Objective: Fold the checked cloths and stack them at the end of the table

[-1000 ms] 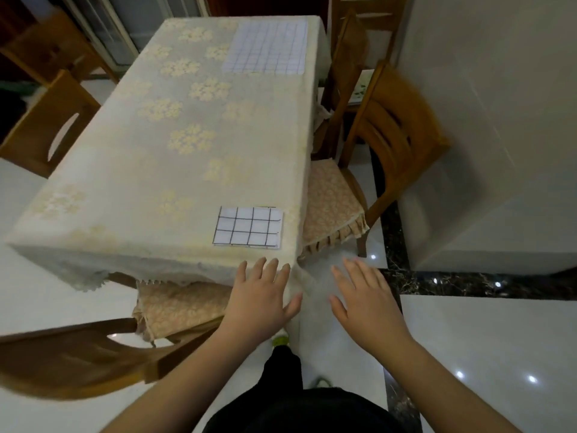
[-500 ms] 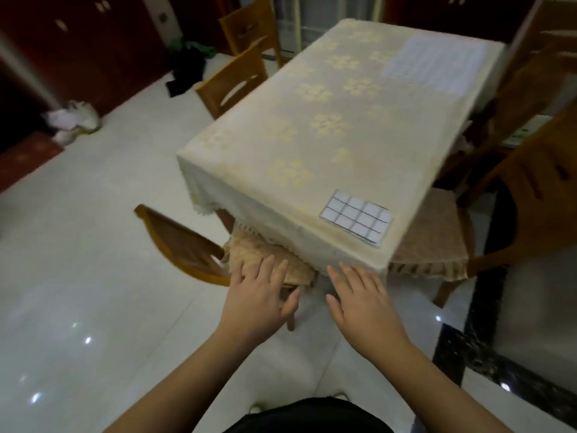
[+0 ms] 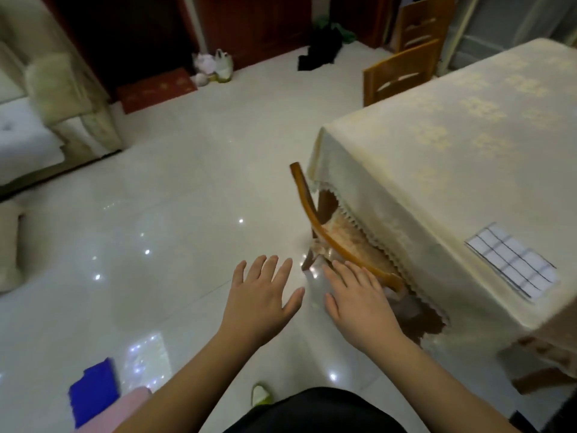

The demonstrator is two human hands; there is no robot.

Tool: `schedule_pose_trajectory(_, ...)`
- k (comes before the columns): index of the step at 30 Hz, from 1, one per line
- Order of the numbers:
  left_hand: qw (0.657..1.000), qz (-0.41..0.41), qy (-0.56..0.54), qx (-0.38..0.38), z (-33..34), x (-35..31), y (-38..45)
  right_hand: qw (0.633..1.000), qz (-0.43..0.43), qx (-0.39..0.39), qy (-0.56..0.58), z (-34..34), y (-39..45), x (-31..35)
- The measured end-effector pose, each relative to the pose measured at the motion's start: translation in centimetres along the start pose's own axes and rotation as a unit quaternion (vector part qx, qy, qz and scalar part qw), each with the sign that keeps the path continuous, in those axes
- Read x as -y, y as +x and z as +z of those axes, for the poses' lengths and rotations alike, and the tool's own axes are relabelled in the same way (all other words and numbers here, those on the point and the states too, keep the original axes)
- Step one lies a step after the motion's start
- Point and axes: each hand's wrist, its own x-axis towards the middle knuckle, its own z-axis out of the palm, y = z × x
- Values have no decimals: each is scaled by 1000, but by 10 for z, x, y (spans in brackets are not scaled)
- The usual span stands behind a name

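Note:
A folded white checked cloth (image 3: 512, 264) lies near the close corner of the table (image 3: 452, 157), which wears a cream flowered tablecloth. My left hand (image 3: 262, 298) hovers over the floor with fingers spread, holding nothing. My right hand (image 3: 359, 298) is beside it, flat and empty, just in front of the curved back of a wooden chair (image 3: 331, 239) tucked under the table end. Both hands are left of the table and apart from the cloth.
Shiny white tiled floor (image 3: 175, 214) spreads to the left. A sofa (image 3: 46, 120) stands at far left, a red mat (image 3: 156, 89) and bags by the dark cabinets. Another wooden chair (image 3: 399, 73) stands behind the table. Blue and pink things (image 3: 93, 395) lie at bottom left.
The view has swung left: the table and folded cloth slid to the right edge and the far cloth left the frame. Both hands stay open, now over the floor beside the chair.

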Motion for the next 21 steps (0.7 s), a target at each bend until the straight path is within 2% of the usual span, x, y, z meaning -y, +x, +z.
schedule_pose_trajectory(5,999,-52,-9,7,4,97,-19,999,-42,18,-23,18,41,83)
schedule_pose_trajectory(10,995,-95,-29,1,1,166,-29,997,-59,32,-47,20,72,137)
schedule_pose_trajectory(15,993,-109,-43,-15,-1,202,-14,993,-92,41,-62,18,109,161)
schedule_pose_trajectory(21,993,-105,-57,-6,-4,223,37,991,-88,65,-74,22,166,166)
